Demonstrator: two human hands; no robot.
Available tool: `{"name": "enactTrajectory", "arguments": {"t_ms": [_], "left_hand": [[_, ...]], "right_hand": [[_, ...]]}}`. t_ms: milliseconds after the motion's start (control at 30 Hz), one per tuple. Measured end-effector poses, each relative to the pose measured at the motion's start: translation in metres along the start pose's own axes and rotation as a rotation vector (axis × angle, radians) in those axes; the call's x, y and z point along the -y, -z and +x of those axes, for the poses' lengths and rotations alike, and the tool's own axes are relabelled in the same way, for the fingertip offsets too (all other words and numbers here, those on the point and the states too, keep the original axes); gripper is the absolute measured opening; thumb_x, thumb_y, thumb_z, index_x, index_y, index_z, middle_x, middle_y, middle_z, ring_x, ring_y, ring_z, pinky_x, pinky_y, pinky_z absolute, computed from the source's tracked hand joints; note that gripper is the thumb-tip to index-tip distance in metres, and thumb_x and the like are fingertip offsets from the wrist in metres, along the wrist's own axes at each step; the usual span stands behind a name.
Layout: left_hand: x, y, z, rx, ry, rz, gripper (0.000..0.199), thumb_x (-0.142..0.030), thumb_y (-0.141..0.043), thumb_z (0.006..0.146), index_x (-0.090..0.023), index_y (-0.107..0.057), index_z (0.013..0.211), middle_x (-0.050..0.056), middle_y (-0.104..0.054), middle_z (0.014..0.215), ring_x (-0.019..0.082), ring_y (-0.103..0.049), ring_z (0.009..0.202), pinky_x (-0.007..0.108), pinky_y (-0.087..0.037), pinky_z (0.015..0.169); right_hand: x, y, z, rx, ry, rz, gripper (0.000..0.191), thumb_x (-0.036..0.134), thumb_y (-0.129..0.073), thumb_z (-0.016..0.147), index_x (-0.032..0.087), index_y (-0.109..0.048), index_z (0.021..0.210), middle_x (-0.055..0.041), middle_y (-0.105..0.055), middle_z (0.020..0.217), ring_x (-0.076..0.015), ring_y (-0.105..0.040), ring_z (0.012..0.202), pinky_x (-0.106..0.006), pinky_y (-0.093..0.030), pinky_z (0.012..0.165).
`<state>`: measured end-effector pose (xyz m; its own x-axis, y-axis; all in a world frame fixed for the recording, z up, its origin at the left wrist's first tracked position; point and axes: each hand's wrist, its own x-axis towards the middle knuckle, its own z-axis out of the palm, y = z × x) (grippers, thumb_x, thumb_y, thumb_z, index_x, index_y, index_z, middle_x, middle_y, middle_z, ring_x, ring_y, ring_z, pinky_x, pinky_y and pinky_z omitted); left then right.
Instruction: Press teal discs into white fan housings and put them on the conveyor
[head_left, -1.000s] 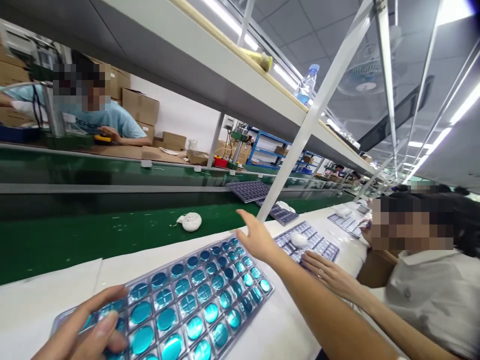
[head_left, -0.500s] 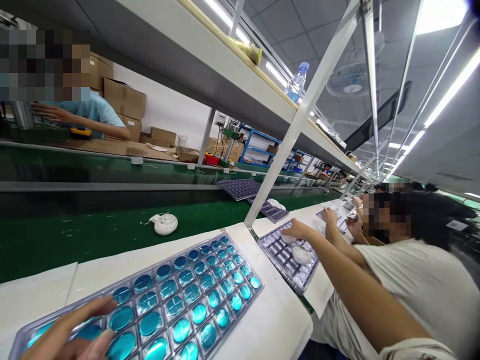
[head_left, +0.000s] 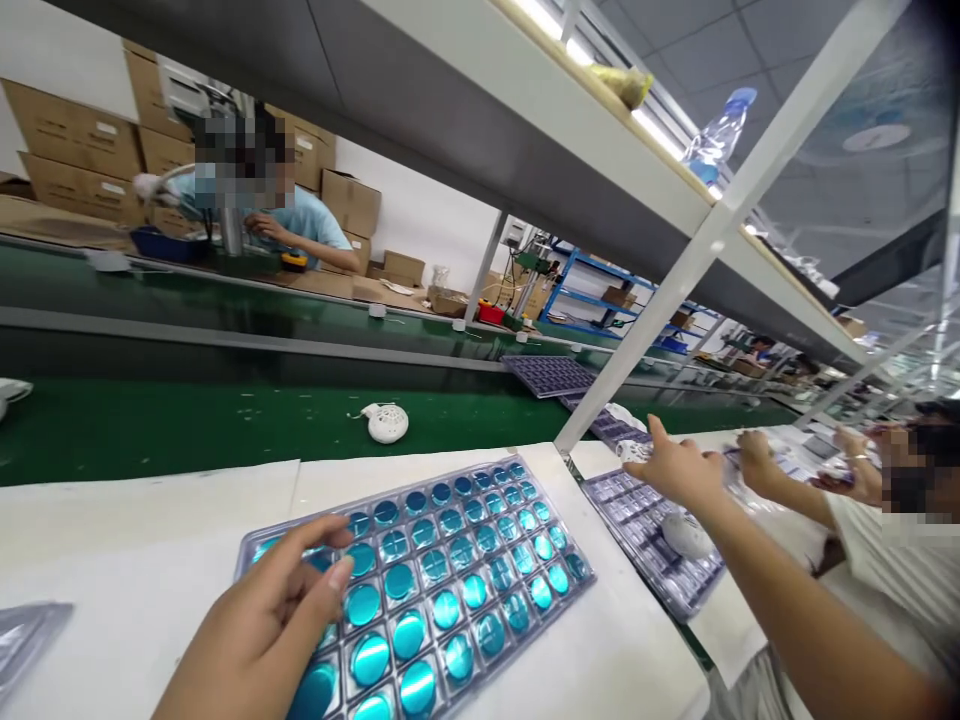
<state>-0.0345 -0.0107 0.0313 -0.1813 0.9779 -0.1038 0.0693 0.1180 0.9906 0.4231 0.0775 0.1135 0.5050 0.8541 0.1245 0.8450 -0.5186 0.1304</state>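
Observation:
A clear plastic tray (head_left: pixel 592 577) with rows of shiny blue-green discs (head_left: pixel 409 634) lies on the white bench top. Over its left end is my left hand (head_left: pixel 277 610), thumb and forefinger apart, nothing visible between them. My right hand (head_left: pixel 682 470) reaches out to the right and pinches a small white round case with a perforated face (head_left: pixel 631 452). Below that hand a second clear tray (head_left: pixel 637 525) has mostly bare pockets. Another white round case (head_left: pixel 686 536) rests on it, partly beside my forearm.
On the green belt (head_left: pixel 225 420) lies a white round case with a cord (head_left: pixel 388 423). Dark trays (head_left: pixel 547 375) are stacked near the slanted white post (head_left: pixel 652 325). A co-worker's hand (head_left: pixel 757 455) is at the right; another person sits across the belt.
The view has swung left. My right hand has lifted the white round case away from the right-hand tray, toward the belt. My left hand has come further into view over the disc tray.

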Motion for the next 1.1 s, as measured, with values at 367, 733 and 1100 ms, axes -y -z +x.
{"name": "enactTrajectory", "arguments": {"t_ms": [367,733,1100], "left_hand": [[-0.027,-0.009,-0.015,0.281,0.217,-0.742,0.035,-0.041,-0.061,0.091,-0.025,-0.062,0.121,0.008,-0.069,0.106,0.024,-0.064,0.089,0.036,-0.058,0.075],[-0.028,0.006,-0.004,0.043,0.161,-0.759,0.036,-0.047,-0.055,0.092,-0.019,-0.062,0.114,0.009,-0.070,0.089,0.015,-0.054,0.056,0.027,-0.049,0.047],[-0.034,0.000,-0.011,0.085,0.090,-0.640,0.045,-0.047,-0.048,0.095,-0.024,-0.047,0.133,0.003,-0.062,0.083,0.018,-0.056,0.068,0.026,-0.048,0.057]], "right_hand": [[0.204,0.044,-0.198,0.280,0.957,1.022,0.105,0.039,-0.078,0.071,0.030,-0.018,0.157,-0.0079,-0.058,0.125,-0.0312,-0.051,0.118,-0.046,-0.043,0.098],[0.218,0.023,-0.192,0.336,0.995,0.216,0.018,0.020,-0.063,0.084,0.010,-0.072,0.095,-0.0189,-0.073,0.098,-0.0360,-0.069,0.091,-0.038,-0.050,0.071],[0.205,0.015,-0.182,0.453,1.080,0.461,0.005,0.023,-0.059,0.086,0.019,-0.060,0.090,-0.0065,-0.070,0.084,-0.0249,-0.065,0.074,-0.029,-0.039,0.057]]}}
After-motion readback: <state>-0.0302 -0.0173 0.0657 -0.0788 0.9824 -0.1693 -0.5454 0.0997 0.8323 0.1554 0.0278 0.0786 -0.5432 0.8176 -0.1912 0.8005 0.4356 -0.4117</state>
